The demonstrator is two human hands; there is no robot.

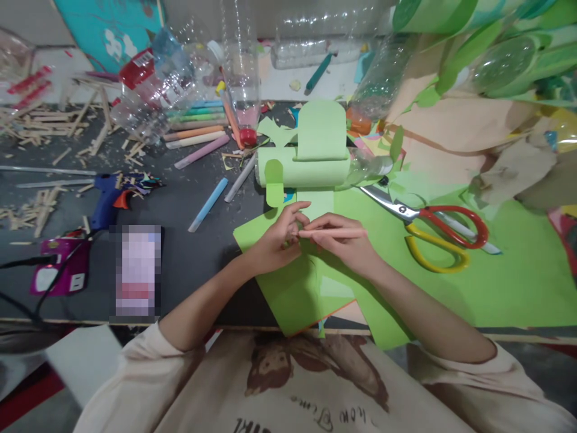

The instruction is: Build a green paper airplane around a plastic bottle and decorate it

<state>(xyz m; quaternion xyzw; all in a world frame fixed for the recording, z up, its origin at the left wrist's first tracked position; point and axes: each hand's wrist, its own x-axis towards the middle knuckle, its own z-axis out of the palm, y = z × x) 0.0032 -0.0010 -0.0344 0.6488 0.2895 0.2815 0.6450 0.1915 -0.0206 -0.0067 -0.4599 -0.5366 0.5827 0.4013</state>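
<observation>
I am watching the right hand [349,251] pinching a pink marker [340,233] at the frame's centre. Over green paper [288,288], the left hand [278,237] is curling near one end; whether it's gripping, I cannot tell.

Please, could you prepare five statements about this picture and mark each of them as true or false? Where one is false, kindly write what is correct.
1. The right hand holds a pink pen. True.
2. The scissors are in the left hand. False: they lie on the green paper, to the right of both hands.
3. A bottle partly wrapped in light green paper lies on its side beyond the hands. True.
4. The glue gun lies to the right of the scissors. False: it lies far to their left, on the dark table.
5. One handle of the scissors is red and the other is yellow. True.
</observation>
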